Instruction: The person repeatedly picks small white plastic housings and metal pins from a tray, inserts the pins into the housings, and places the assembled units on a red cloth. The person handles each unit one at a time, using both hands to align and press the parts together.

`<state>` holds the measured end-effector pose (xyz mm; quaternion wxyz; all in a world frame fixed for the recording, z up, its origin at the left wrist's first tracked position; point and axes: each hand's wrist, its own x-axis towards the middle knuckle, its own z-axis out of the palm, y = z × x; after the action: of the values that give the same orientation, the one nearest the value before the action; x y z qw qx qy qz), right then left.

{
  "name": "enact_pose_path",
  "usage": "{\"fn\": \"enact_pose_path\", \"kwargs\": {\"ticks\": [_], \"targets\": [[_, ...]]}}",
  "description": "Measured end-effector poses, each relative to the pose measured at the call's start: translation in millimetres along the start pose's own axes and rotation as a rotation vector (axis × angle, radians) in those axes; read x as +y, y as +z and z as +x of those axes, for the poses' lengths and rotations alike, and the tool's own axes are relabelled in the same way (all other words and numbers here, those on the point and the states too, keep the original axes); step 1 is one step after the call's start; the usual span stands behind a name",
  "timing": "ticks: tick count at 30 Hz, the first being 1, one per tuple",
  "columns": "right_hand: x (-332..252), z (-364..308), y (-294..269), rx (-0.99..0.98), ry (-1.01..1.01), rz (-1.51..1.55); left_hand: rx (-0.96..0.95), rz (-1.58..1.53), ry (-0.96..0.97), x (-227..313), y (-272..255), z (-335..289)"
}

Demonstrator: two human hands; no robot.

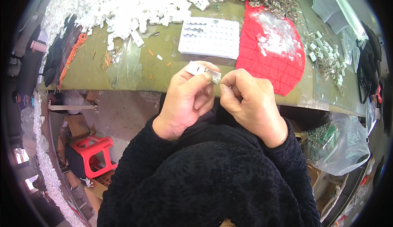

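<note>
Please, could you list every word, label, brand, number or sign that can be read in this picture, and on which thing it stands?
None can be read.
White piece in the left hand: a dark mark, no readable text.
White tray: no readable text.
Cardboard near the red stool: dark marks, too blurred to read.
</note>
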<state>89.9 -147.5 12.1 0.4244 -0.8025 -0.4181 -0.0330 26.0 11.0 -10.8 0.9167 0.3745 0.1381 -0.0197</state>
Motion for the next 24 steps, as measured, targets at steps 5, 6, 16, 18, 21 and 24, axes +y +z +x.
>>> {"fn": "enact_pose_path", "kwargs": {"ticks": [5,6,16,18,21,24], "targets": [[0.2,-1.8,5.2,0.077,0.049,0.014,0.071,0.258,0.165,-6.4,6.4,-3.9],[-0.1,-2.0,6.3,0.088,0.068,0.007,0.078,0.294,0.202,-7.3,6.6,-4.2],[5.1,-12.9,14.6,-0.052,0.576,0.682,-0.185,-0.278,-0.094,-10.4,-16.6,4.2],[6.1,-12.7,22.0,-0.041,0.518,0.749,-0.230,-0.348,-0.065,-13.1,-19.9,4.6],[9.5,-3.4,15.1,0.107,0.135,0.381,-0.153,-0.219,0.046,-7.1,-29.4,-0.3],[-2.7,1.4,-12.9,0.067,0.045,0.550,-0.067,-0.143,0.115,3.2,-41.6,-3.4]]}}
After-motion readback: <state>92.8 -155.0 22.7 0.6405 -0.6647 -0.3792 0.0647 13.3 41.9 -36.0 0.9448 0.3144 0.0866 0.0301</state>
